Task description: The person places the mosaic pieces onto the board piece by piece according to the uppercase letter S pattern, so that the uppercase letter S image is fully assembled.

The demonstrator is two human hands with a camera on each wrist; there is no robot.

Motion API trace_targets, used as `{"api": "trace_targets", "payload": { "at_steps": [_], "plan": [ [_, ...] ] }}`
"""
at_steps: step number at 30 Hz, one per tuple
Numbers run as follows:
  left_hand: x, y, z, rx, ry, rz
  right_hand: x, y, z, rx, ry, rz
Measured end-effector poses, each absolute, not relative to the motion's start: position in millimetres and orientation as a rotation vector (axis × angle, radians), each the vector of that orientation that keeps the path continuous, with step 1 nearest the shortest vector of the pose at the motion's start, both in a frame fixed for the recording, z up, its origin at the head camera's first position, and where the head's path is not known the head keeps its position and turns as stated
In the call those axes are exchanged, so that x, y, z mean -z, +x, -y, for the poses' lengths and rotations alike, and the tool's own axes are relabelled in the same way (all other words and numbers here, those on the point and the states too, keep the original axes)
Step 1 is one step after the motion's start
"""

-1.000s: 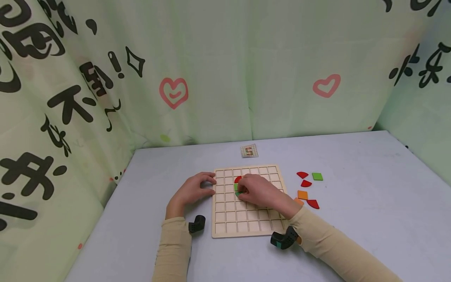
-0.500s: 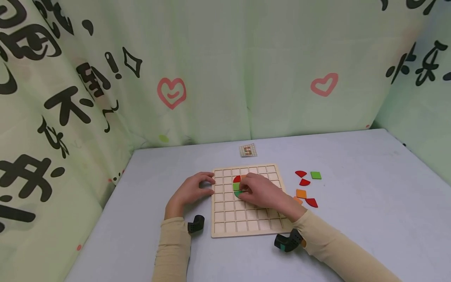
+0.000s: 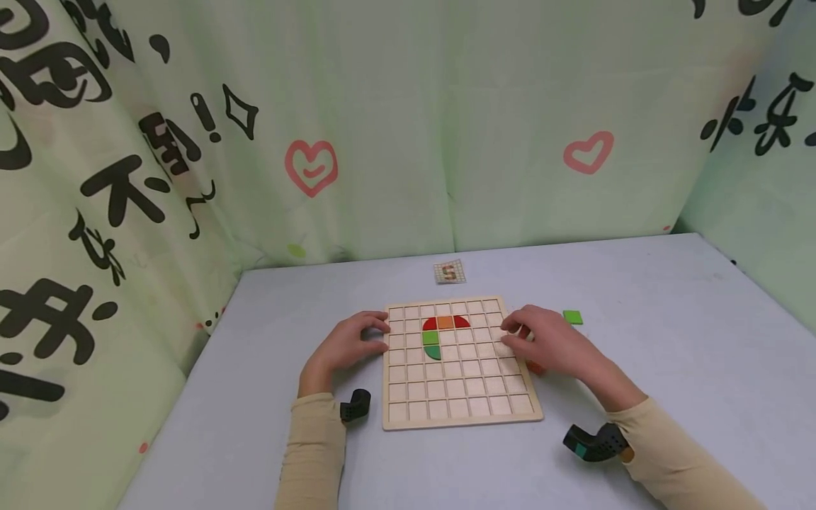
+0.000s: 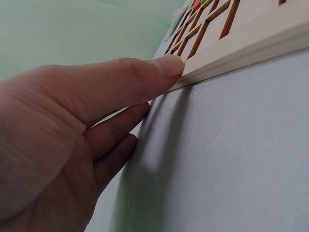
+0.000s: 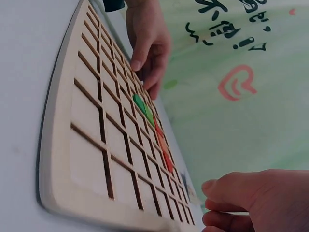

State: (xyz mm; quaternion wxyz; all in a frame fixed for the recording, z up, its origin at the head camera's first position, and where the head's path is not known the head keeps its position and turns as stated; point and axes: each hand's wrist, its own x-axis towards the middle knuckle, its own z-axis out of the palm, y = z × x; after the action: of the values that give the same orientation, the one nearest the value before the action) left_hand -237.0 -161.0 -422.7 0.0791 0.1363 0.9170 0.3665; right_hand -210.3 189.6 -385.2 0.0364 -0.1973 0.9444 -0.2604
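A wooden grid board [image 3: 462, 424] lies on the table. In its upper left cells sit a red quarter-round [image 3: 430, 324], an orange square [image 3: 445, 322], another red quarter-round [image 3: 462, 322], a light green square [image 3: 430, 338] and a dark green quarter-round [image 3: 433, 352]. My left hand [image 3: 349, 345] rests its thumb and fingertips against the board's left edge; the left wrist view shows the thumb tip at the rim. Over the right edge hovers my right hand [image 3: 550, 341], fingers loosely bent, with nothing visible between them. It covers most of the loose pieces beyond that edge.
A light green square [image 3: 572, 317] lies right of the board, and part of an orange piece [image 3: 535, 367] peeks out under the right hand. Behind the board is a small card [image 3: 449, 272] with a grid pattern. A printed curtain [image 3: 395, 212] hangs along the table's back edge.
My right hand has moved right, off the coloured tiles to the board's right edge. The top row of red, orange and red is now uncovered. My left hand stays in place.
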Motion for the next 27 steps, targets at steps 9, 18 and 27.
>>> {"api": "trace_targets", "payload": {
  "at_steps": [9, 18, 27],
  "plan": [
    [420, -236, 162, -1.085, 0.431, -2.756, 373, -201, -242, 0.779, -0.547, -2.895],
    [421, -237, 163, -1.098, 0.442, -2.748, 381, -206, -255, 0.699, -0.637, -2.817],
    [422, -237, 163, -1.103, 0.454, -2.74, 392, -206, -257, 0.688, -0.63, -2.815]
  ]
}}
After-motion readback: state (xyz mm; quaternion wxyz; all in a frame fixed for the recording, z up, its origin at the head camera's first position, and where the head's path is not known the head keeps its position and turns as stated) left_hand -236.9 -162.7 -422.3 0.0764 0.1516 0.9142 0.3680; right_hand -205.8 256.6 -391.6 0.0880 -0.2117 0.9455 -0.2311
